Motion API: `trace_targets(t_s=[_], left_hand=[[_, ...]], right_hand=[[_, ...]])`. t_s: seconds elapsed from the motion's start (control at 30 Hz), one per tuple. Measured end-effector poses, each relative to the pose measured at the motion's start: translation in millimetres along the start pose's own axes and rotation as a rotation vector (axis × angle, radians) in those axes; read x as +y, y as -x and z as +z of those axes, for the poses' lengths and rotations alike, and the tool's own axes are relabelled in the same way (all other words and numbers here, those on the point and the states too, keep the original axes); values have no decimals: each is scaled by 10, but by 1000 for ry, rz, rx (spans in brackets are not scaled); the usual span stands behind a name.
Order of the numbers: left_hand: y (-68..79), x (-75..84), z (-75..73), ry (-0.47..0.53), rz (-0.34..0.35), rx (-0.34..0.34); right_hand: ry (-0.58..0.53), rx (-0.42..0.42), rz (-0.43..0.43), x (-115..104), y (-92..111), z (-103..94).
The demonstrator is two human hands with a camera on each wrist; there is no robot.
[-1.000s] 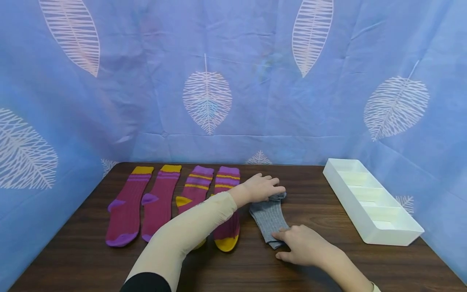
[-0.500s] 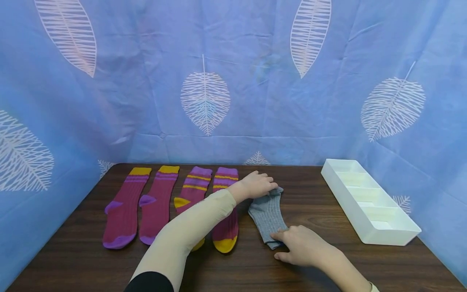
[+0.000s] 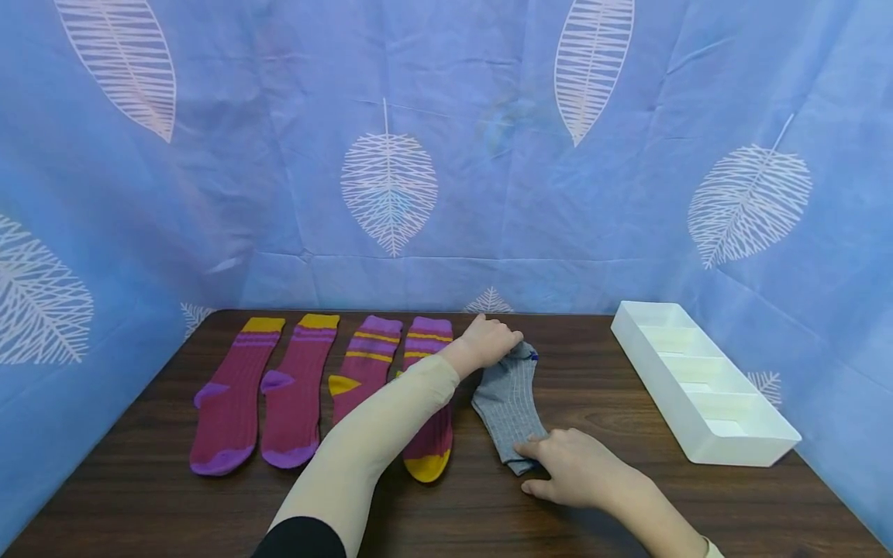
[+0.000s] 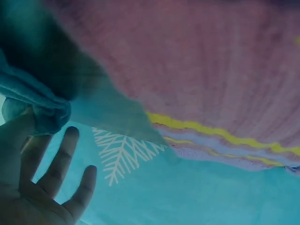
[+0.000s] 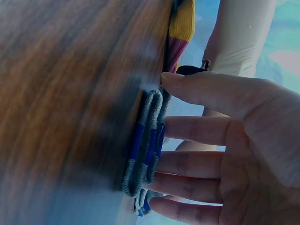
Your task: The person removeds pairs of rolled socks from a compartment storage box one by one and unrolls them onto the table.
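Observation:
A pair of grey ribbed socks (image 3: 509, 407) lies flat on the wooden table, one on the other as far as the layered edges show. My left hand (image 3: 484, 341) pinches their far end; in the left wrist view its thumb and a finger hold the grey fabric (image 4: 44, 110) while the other fingers (image 4: 61, 159) extend. At the near end, my right hand (image 3: 579, 469) rests its straight fingertips on the socks. The right wrist view has these fingers (image 5: 192, 164) against folded grey edges with blue marks (image 5: 150, 145).
Left of the grey socks lie two maroon socks with yellow stripes (image 3: 429, 434), partly under my left forearm, then two with purple toes (image 3: 293, 403) (image 3: 233, 411). A white divided box (image 3: 670, 395) stands at the right. A blue leaf-print cloth (image 3: 446, 194) hangs behind the table (image 3: 579, 356).
My left hand has shifted left and slightly away, drawing the far end of the grey socks with it, so more of it shows, including a blue mark. My right hand stays in place.

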State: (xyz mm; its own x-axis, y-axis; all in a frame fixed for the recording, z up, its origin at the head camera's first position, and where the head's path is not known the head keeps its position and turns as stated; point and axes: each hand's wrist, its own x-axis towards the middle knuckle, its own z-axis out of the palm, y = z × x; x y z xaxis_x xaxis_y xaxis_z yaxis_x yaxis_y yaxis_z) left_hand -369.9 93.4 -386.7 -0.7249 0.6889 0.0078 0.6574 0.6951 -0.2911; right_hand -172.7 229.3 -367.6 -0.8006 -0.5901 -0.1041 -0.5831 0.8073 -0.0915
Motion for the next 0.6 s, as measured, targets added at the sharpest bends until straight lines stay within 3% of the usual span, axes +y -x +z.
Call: trace_targets(t_s=[0.2, 0.47, 0.6], left_hand=[[-45, -3, -14, -17, -36, 9], [42, -2, 7, -109, 187, 100], [80, -6, 23, -132, 226, 112]], right_hand=[[1, 7, -17, 12, -1, 21], [-1, -9, 0, 11, 1, 21], [3, 4, -5, 14, 5, 11]])
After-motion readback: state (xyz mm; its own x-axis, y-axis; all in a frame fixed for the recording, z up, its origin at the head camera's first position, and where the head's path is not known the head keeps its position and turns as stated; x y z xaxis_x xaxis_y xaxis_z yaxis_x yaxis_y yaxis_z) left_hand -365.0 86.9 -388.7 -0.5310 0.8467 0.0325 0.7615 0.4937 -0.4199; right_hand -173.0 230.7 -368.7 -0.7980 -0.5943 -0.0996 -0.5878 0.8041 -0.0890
